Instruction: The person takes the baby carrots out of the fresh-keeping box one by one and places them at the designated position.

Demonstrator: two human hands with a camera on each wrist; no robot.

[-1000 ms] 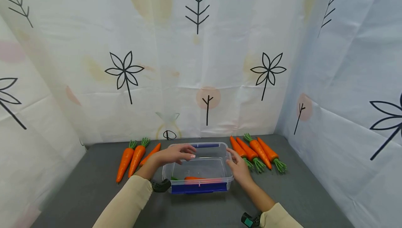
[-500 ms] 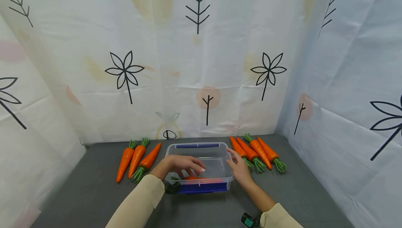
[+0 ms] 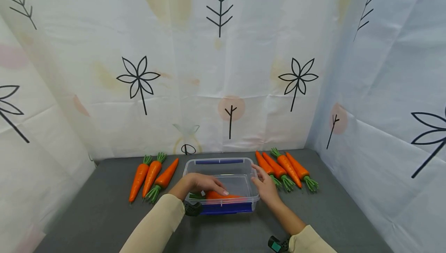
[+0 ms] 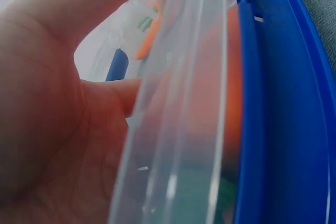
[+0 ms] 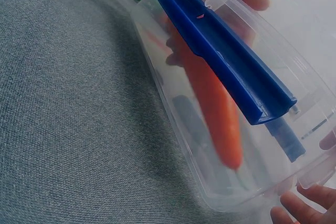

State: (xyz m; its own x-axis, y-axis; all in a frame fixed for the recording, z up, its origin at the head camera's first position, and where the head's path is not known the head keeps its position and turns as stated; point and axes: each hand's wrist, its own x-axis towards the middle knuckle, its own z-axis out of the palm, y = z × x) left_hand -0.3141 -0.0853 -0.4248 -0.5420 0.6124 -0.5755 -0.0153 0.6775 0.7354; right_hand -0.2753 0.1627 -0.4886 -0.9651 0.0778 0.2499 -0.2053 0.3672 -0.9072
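Note:
A clear plastic food container (image 3: 256,197) with blue clip latches stands mid-table, uncovered at the top. Inside it, along the near wall, lies an orange carrot (image 3: 224,195) with its green top to the left. My left hand (image 3: 205,183) reaches into the container and grips this carrot from above. Through the wall in the right wrist view, fingertips (image 5: 173,51) show beside the carrot (image 5: 215,114). My right hand (image 3: 267,189) holds the container's right rim, thumb and fingers at its edge. The container wall blurs part of the left hand's grip in the left wrist view.
Left of the container lie three carrots (image 3: 139,177) in a row on the grey table (image 3: 87,214). Several more carrots (image 3: 289,167) lie close to its right side. A patterned white cloth (image 3: 244,71) hangs behind and at both sides.
My left hand has moved right and down into the container and now grips the carrot, which sits slightly higher. My right hand stays at the rim.

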